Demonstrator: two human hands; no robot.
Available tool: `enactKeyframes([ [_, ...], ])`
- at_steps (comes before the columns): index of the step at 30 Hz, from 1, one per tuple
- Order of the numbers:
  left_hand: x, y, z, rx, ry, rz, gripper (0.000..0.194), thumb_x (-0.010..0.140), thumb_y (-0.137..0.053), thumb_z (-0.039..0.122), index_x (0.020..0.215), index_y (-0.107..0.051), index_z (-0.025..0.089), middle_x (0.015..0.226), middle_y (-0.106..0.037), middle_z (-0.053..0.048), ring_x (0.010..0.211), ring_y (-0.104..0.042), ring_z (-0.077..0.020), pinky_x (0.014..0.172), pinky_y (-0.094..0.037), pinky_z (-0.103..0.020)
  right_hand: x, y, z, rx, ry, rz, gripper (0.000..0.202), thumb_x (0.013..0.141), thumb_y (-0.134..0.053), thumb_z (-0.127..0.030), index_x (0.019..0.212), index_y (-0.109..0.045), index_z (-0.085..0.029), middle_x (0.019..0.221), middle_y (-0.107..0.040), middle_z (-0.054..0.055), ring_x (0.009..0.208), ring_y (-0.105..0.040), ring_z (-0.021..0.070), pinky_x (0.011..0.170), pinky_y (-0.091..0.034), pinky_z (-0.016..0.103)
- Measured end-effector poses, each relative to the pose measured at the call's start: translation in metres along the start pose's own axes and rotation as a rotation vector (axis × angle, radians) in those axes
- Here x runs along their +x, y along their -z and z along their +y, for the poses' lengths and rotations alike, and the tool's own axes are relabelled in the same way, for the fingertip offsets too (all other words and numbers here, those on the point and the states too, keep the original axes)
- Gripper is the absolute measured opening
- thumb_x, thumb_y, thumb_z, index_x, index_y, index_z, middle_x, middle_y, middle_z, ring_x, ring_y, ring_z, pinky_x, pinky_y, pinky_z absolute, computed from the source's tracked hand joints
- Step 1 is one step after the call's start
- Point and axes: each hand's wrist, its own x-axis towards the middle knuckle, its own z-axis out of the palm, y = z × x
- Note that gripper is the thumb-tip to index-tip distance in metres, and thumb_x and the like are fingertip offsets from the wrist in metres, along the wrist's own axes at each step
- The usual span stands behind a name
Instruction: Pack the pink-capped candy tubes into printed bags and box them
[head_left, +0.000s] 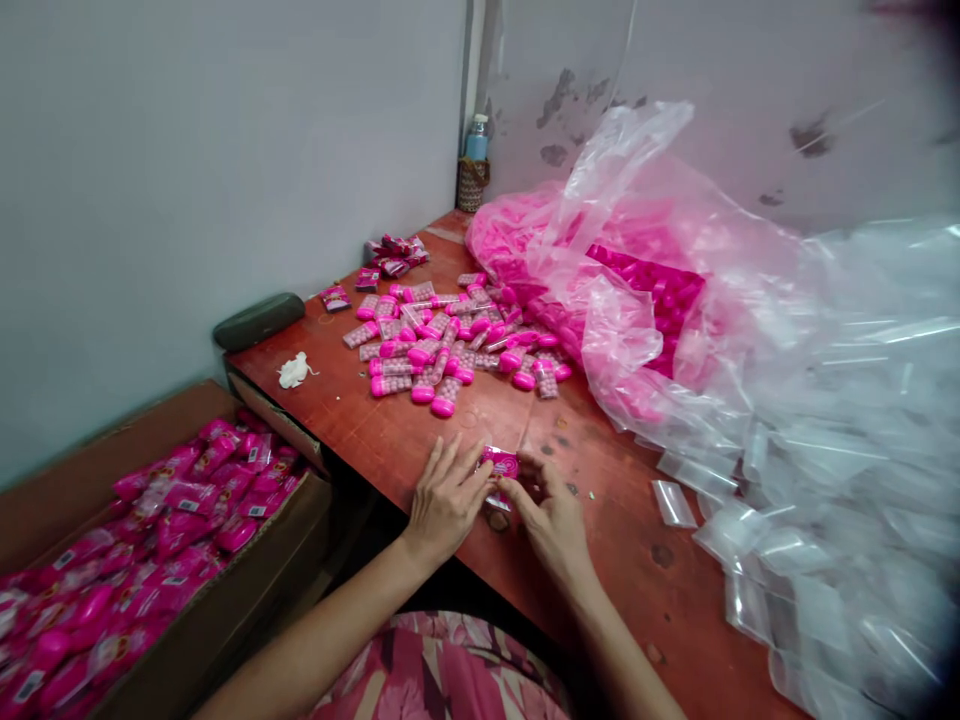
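Observation:
Near the table's front edge, a small pink printed packet (501, 462) lies between my two hands. My left hand (448, 497) rests at its left side, fingers close together, the fingertips touching the packet's left edge. On the other side my right hand (549, 512) pinches the packet's right edge between thumb and fingers. A clear part of the packet shows below the pink print. Just beyond my hands is a loose pile of pink-capped clear containers (450, 340) filled with small beads.
A large plastic bag (540, 230) of pink pieces fills the back right, with many clear sleeves (817, 540) at the right. Folded pink cards (397, 255), a dark case (259, 321) and white tissue (295, 371) lie left. A carton (262, 560) of pink packs stands lower left.

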Motion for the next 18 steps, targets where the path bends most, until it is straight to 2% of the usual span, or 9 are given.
enactKeyframes([
  [2, 0.002, 0.001, 0.009, -0.1, 0.046, 0.039, 0.033, 0.066, -0.067, 0.017, 0.097, -0.066, 0.03, 0.118, -0.057, -0.003, 0.125, -0.032, -0.0243, 0.107, -0.015, -0.042, 0.006, -0.004, -0.004, 0.087, -0.026, -0.021, 0.033, 0.074, -0.06, -0.034, 0.102, -0.051, -0.02, 0.072, -0.06, -0.001, 0.064, -0.057, 0.0142, 0.061, -0.045, 0.027],
  [5, 0.008, 0.004, 0.017, -0.385, 0.275, 0.08, 0.042, 0.061, -0.072, 0.022, 0.103, -0.063, 0.025, 0.113, -0.06, -0.006, 0.113, -0.048, -0.0254, 0.097, -0.036, -0.035, 0.014, -0.004, -0.014, 0.214, -0.064, -0.071, 0.033, 0.073, -0.06, -0.034, 0.101, -0.048, -0.021, 0.063, -0.055, -0.005, 0.056, -0.053, 0.0116, 0.054, -0.042, 0.023],
  [7, 0.012, 0.006, 0.016, -0.584, 0.43, -0.037, 0.033, 0.066, -0.068, 0.029, 0.098, -0.066, 0.018, 0.099, -0.066, -0.009, 0.094, -0.059, -0.0243, 0.085, -0.045, -0.034, 0.019, -0.002, -0.021, 0.23, -0.085, -0.172, 0.036, 0.071, -0.062, -0.033, 0.101, -0.047, -0.02, 0.061, -0.053, -0.007, 0.053, -0.051, 0.0108, 0.051, -0.04, 0.022],
  [9, 0.015, 0.008, 0.011, -0.691, 0.508, -0.159, 0.026, 0.071, -0.063, 0.033, 0.085, -0.068, 0.012, 0.083, -0.067, -0.01, 0.078, -0.063, -0.0212, 0.076, -0.049, -0.033, 0.027, 0.001, -0.026, 0.154, -0.092, -0.306, 0.035, 0.071, -0.062, -0.033, 0.101, -0.049, -0.02, 0.059, -0.052, -0.007, 0.051, -0.049, 0.0106, 0.048, -0.037, 0.021],
  [11, 0.017, 0.01, 0.005, -0.707, 0.542, -0.149, 0.024, 0.07, -0.064, 0.033, 0.074, -0.068, 0.009, 0.073, -0.066, -0.008, 0.069, -0.062, -0.0179, 0.071, -0.051, -0.032, 0.04, 0.005, -0.029, -0.028, -0.054, -0.362, 0.03, 0.074, -0.058, -0.035, 0.097, -0.051, -0.018, 0.06, -0.054, -0.004, 0.053, -0.051, 0.0121, 0.049, -0.038, 0.022],
  [13, 0.017, 0.01, 0.0, -0.7, 0.569, -0.087, 0.023, 0.067, -0.067, 0.032, 0.067, -0.067, 0.009, 0.067, -0.065, -0.006, 0.063, -0.061, -0.0156, 0.068, -0.051, -0.031, 0.061, 0.012, -0.031, -0.327, 0.048, -0.245, 0.027, 0.077, -0.053, -0.038, 0.094, -0.054, -0.017, 0.069, -0.059, 0.001, 0.062, -0.055, 0.0157, 0.057, -0.04, 0.026],
  [15, 0.017, 0.011, -0.002, -0.71, 0.591, -0.055, 0.023, 0.065, -0.069, 0.031, 0.063, -0.066, 0.009, 0.063, -0.064, -0.006, 0.06, -0.06, -0.0142, 0.067, -0.051, -0.03, 0.088, 0.02, -0.032, -0.693, 0.142, -0.012, 0.028, 0.08, -0.048, -0.039, 0.096, -0.055, -0.017, 0.085, -0.062, 0.008, 0.077, -0.057, 0.0208, 0.068, -0.041, 0.031],
  [16, 0.017, 0.011, -0.003, -0.721, 0.605, -0.044, 0.023, 0.064, -0.07, 0.031, 0.062, -0.065, 0.009, 0.062, -0.064, -0.005, 0.059, -0.06, -0.0137, 0.066, -0.051, -0.03, 0.102, 0.024, -0.031, -0.862, 0.152, 0.084, 0.03, 0.08, -0.048, -0.04, 0.099, -0.054, -0.017, 0.093, -0.061, 0.011, 0.085, -0.056, 0.0239, 0.072, -0.04, 0.034],
  [18, 0.017, 0.011, -0.003, -0.742, 0.634, -0.013, 0.023, 0.063, -0.071, 0.031, 0.059, -0.064, 0.009, 0.06, -0.063, -0.004, 0.056, -0.059, -0.0127, 0.061, -0.052, -0.027, 0.127, 0.03, -0.028, -1.077, 0.108, 0.156, 0.036, 0.079, -0.048, -0.043, 0.101, -0.053, -0.014, 0.1, -0.059, 0.017, 0.094, -0.054, 0.0296, 0.074, -0.039, 0.038],
])
